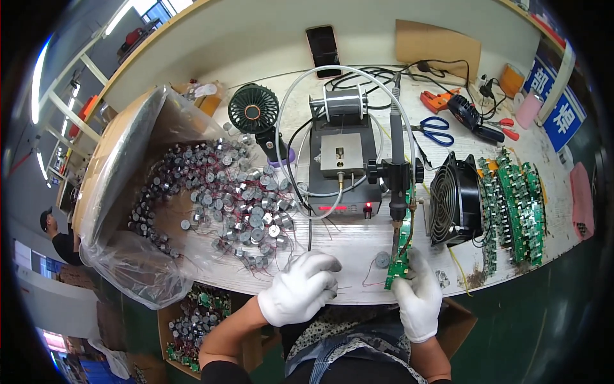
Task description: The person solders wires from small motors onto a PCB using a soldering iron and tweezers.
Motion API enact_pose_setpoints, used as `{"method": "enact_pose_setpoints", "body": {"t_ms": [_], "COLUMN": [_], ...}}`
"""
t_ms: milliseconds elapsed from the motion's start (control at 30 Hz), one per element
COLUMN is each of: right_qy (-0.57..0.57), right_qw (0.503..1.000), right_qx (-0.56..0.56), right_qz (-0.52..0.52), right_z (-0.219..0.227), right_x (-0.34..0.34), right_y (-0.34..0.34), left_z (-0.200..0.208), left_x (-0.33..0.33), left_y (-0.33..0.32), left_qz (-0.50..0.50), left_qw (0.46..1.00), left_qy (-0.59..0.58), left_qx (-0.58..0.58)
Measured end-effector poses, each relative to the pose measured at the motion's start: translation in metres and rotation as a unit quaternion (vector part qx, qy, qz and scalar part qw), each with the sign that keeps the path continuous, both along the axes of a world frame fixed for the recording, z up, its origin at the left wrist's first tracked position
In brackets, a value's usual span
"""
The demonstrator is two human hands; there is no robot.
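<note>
My right hand (419,296), in a white glove, grips a narrow green circuit board (398,272) by its near end. The board runs away from me beneath the soldering iron (397,206), which is clamped upright in a stand. Just left of the board lies a small round motor (382,259) with thin red wires. My left hand (302,289), also gloved, hovers at the table's front edge with its fingers curled together; whatever they may pinch is hidden. Close to it on the left spreads a heap of silver motors (256,221) with red wires.
A solder feeder (345,169) with a wire spool stands mid-table. Right of the iron are a black fan (455,201) and rows of green boards (515,211). A plastic-lined box (115,173) lies left; blue scissors (436,131) lie behind. Below the table sits a cardboard box (246,345).
</note>
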State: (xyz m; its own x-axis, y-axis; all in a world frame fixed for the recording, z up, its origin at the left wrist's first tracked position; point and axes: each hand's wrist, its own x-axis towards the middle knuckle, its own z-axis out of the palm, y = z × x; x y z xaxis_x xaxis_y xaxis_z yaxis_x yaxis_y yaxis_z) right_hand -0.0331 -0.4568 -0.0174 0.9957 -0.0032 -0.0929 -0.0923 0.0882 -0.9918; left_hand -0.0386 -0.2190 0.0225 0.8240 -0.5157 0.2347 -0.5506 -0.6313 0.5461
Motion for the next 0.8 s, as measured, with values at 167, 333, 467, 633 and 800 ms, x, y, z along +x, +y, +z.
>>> {"method": "enact_pose_setpoints", "body": {"t_ms": [167, 333, 467, 633, 800], "right_qy": [-0.013, -0.035, -0.055, -0.100, -0.159], "right_qw": [1.000, 0.996, 0.991, 0.984, 0.971], "right_qx": [-0.020, -0.079, -0.121, -0.148, -0.178], "right_qz": [0.004, 0.001, 0.005, 0.007, 0.023], "right_z": [0.001, 0.004, 0.010, 0.011, 0.002], "right_x": [0.002, 0.003, 0.003, 0.003, 0.006], "right_y": [0.002, 0.002, 0.000, -0.001, -0.004], "left_z": [-0.012, -0.017, -0.010, -0.005, 0.002], "left_x": [-0.002, 0.003, 0.004, 0.006, 0.011], "left_y": [-0.013, -0.024, -0.030, -0.037, -0.029], "left_qz": [0.077, 0.097, 0.089, 0.069, 0.090], "left_qw": [0.993, 0.988, 0.988, 0.991, 0.983], "left_qy": [0.037, 0.024, 0.064, 0.072, 0.019], "left_qx": [-0.085, -0.121, -0.104, -0.085, -0.157]}}
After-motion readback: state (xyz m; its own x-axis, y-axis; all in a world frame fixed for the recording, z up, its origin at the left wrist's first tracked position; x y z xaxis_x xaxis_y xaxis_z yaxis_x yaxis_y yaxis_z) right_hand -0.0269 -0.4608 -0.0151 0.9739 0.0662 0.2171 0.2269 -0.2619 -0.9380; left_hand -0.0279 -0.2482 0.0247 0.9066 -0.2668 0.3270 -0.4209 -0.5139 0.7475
